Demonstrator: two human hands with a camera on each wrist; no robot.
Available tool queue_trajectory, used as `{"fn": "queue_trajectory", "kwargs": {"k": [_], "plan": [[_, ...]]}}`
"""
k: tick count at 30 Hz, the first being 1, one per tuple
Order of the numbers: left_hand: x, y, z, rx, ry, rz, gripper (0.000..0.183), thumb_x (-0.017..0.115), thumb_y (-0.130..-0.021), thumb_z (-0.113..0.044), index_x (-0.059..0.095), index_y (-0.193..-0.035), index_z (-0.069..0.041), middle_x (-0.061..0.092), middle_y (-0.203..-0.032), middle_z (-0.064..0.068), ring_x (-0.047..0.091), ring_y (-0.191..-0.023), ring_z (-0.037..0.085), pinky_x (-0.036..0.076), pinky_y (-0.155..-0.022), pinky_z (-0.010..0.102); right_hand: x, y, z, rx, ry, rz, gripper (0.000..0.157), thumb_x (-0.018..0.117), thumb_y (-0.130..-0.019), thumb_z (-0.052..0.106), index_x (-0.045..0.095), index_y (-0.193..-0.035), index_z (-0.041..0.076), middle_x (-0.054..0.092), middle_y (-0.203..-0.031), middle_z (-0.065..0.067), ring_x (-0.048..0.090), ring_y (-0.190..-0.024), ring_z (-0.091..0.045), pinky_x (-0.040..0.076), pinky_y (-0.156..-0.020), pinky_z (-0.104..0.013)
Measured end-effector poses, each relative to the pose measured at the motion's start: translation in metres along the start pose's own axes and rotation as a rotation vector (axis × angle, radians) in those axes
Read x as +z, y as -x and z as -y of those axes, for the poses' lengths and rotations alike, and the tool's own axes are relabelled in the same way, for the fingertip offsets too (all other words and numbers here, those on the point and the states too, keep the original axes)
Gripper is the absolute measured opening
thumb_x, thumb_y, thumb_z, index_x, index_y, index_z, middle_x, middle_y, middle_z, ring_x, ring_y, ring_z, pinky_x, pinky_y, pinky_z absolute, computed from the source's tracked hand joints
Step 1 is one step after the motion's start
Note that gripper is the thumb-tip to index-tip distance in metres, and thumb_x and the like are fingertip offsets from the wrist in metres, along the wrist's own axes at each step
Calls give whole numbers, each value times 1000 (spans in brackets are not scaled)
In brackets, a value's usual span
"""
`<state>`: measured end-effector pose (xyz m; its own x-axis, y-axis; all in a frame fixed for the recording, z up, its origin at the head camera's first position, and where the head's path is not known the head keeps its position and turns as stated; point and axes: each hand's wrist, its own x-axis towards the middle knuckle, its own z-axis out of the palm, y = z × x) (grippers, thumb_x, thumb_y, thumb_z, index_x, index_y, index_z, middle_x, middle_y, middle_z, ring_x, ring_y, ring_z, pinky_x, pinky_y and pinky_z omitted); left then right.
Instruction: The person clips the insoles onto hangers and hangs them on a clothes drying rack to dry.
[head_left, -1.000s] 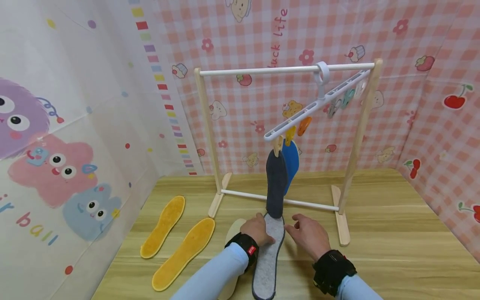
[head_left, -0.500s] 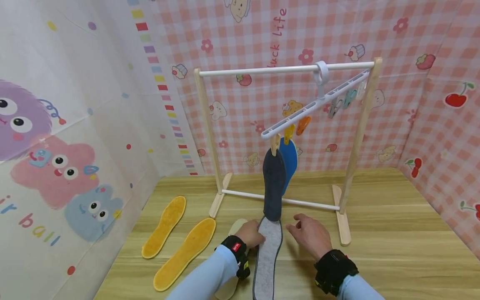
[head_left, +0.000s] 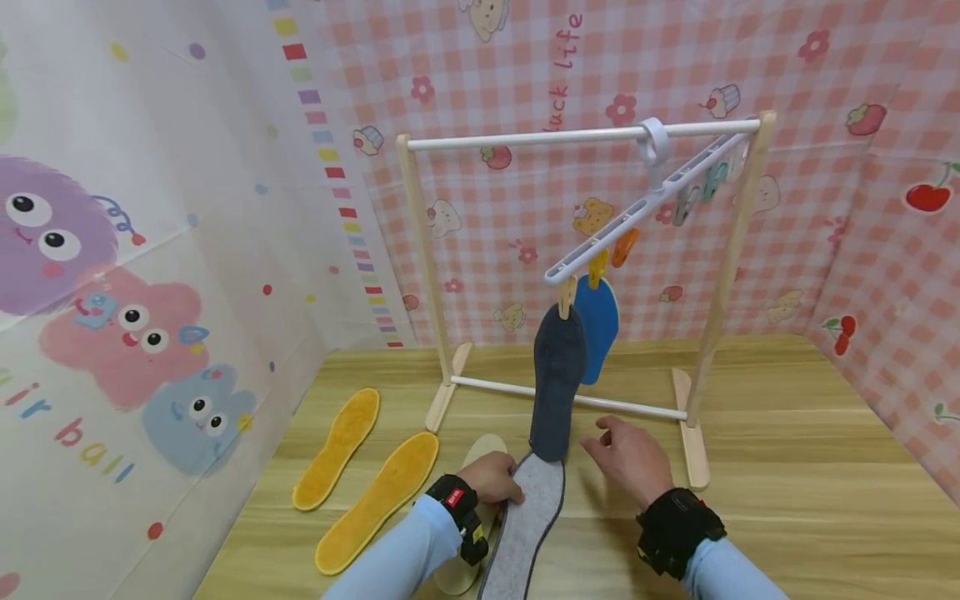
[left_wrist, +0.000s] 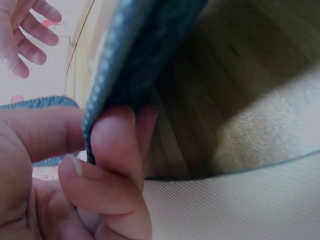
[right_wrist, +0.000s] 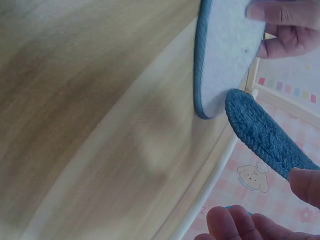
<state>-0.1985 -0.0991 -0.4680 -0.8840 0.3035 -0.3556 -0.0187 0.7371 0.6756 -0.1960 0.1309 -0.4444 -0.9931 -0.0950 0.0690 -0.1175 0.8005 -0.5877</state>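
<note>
My left hand [head_left: 489, 477] pinches the left edge of a grey insole [head_left: 534, 512] with a dark border, near its upper end. In the left wrist view the thumb and fingers [left_wrist: 115, 142] close on its thin rim, and its dark underside faces the table. Just above it a dark fuzzy insole [head_left: 558, 379] hangs by a wooden clothespin [head_left: 567, 297]; their ends overlap in the head view. My right hand [head_left: 630, 458] hovers to the right of the hanging insole, fingers loosely bent and holding nothing. Behind, a blue insole [head_left: 600, 333] hangs from a yellow clip [head_left: 597, 269].
A white hanger bar [head_left: 637, 212] hooks over the rack's top rod [head_left: 525, 139], slanting toward me, with an orange clip [head_left: 625, 247] and several others. Two yellow insoles [head_left: 378, 504] lie on the table at left. A cream insole [head_left: 456, 575] lies partly under my left arm.
My left hand has shifted left and down, tilting the grey insole so its lower end points further left. The hanging insole and hanger have swung slightly. My right hand stays nearly in place.
</note>
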Motion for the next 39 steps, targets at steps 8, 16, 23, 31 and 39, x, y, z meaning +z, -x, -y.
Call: {"fn": "queue_trajectory", "kwargs": {"k": [8, 16, 23, 31, 39], "plan": [[1, 7, -6, 1, -15, 194, 15, 71, -83, 2, 61, -76, -5, 55, -58, 1, 48, -43, 10, 37, -43, 21, -3, -3, 1, 26, 6, 20, 46, 65, -94, 32, 64, -122, -4, 71, -98, -12, 66, -87, -29, 51, -71, -45], [4, 4, -12, 72, 47, 224, 10, 70, -87, 0, 62, -88, -6, 59, -66, 1, 50, -47, 11, 39, -45, 23, -8, -3, -2, 24, 6, 10, 46, 65, -93, 31, 63, -122, -5, 70, -98, -12, 66, -87, -28, 50, -73, -45], [1, -3, -18, 144, 81, 146, 12, 70, -89, -5, 64, -99, -8, 63, -77, 0, 56, -61, 11, 45, -56, 27, -19, -3, -7, 7, -4, -1, 46, 64, -95, 30, 62, -123, -7, 70, -98, -12, 65, -86, -27, 50, -76, -45], [-1, -9, -30, 206, 141, 40, 15, 69, -89, -5, 65, -103, -4, 63, -86, 2, 58, -72, 14, 47, -57, 29, -32, -8, -9, -16, 26, -41, 45, 65, -94, 30, 62, -121, -6, 70, -97, -13, 65, -82, -27, 50, -67, -41], [-5, -15, -46, 238, 177, -30, 14, 68, -91, -2, 63, -104, -1, 65, -85, 5, 59, -70, 14, 52, -60, 34, -51, -15, -7, -9, 48, -24, 50, 62, -97, 33, 59, -125, -8, 69, -102, -19, 65, -84, -30, 51, -71, -45]]}}
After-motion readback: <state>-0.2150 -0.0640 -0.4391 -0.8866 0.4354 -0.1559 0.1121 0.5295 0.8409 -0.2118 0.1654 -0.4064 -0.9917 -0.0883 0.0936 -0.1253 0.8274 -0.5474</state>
